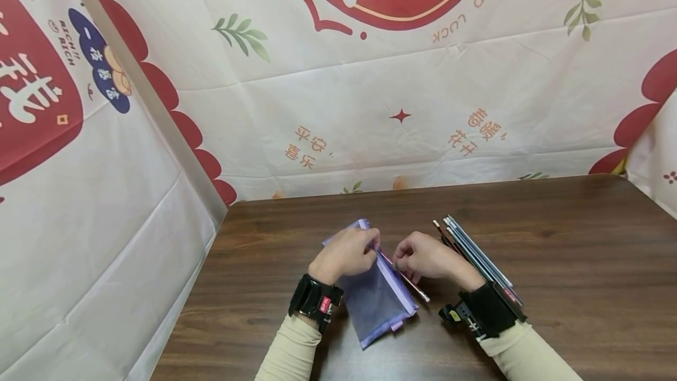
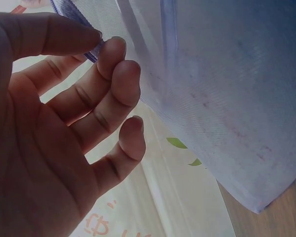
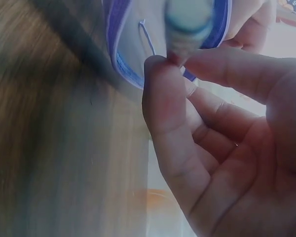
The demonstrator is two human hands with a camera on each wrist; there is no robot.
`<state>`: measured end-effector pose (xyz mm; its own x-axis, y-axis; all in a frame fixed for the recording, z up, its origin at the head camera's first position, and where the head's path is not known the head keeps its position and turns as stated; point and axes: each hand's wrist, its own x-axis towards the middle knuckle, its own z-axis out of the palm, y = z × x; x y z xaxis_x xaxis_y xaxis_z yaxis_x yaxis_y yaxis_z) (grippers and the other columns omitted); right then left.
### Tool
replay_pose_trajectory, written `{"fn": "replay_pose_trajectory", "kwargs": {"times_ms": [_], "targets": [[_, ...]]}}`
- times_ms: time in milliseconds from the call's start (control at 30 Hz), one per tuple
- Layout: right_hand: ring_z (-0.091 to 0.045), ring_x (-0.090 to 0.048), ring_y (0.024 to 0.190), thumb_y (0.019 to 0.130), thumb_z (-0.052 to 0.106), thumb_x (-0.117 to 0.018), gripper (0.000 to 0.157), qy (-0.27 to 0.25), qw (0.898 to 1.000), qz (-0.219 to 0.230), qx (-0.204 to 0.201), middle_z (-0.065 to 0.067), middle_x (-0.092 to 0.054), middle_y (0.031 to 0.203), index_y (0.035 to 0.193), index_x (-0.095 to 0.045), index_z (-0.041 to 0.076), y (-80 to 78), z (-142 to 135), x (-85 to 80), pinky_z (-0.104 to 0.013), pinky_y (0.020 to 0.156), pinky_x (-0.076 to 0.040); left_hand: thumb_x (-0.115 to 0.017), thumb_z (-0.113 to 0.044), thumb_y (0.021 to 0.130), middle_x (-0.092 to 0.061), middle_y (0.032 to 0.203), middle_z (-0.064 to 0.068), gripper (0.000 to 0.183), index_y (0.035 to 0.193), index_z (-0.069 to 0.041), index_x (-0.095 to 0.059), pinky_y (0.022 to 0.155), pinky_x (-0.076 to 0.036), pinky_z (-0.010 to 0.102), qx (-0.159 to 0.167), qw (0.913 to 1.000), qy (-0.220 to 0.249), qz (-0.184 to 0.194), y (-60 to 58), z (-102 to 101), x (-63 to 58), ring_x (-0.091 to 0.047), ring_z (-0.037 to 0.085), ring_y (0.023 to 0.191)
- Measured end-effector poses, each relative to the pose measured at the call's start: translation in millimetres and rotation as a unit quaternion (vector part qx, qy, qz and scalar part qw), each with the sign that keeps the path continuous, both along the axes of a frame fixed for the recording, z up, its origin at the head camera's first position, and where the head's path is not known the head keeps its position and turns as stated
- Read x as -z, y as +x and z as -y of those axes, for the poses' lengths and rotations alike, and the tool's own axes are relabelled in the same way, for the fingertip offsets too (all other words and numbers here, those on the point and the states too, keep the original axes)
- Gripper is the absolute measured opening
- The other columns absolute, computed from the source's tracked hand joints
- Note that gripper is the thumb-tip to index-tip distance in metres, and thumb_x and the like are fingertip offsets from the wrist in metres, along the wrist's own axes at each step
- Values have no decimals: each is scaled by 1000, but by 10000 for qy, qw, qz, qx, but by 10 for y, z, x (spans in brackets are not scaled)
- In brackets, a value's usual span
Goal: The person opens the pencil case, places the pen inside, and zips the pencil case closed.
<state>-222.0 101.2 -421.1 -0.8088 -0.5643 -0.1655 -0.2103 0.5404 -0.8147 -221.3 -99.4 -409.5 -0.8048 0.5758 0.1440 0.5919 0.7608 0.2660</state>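
Note:
A purple mesh pouch (image 1: 370,304) lies slanted over the table. At its upper edge my left hand (image 1: 346,253) pinches the rim; the left wrist view shows the thumb and fingertips on the purple edging (image 2: 71,15). My right hand (image 1: 420,256) pinches a pencil (image 1: 418,290) beside the pouch's long edge. In the right wrist view the pencil (image 3: 188,24) is blurred, and it stands between thumb and forefinger in front of the pouch's open mouth (image 3: 119,64). Part of the pencil is hidden by the hands.
Several more pencils (image 1: 478,254) lie in a bundle just right of the right hand, partly under that forearm. The brown wooden table (image 1: 592,263) ends at a white printed cloth (image 1: 370,93) hanging behind it. Another cloth (image 1: 106,222) hangs along the left side.

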Motion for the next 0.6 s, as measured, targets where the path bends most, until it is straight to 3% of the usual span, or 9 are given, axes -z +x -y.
{"fn": "replay_pose_trajectory", "kwargs": {"times_ms": [600], "targets": [[-18,-62,57,85,0,-56,14,-270,9988,309,263,-7,-64,66,83,-69,-3,-14,56,100,-39,54,-58,-58,-10,75,-52,66,-7,9,78,-18,-56,53,-37,21,72,9999,64,-95,21,-20,3,-47,7,59]]}}
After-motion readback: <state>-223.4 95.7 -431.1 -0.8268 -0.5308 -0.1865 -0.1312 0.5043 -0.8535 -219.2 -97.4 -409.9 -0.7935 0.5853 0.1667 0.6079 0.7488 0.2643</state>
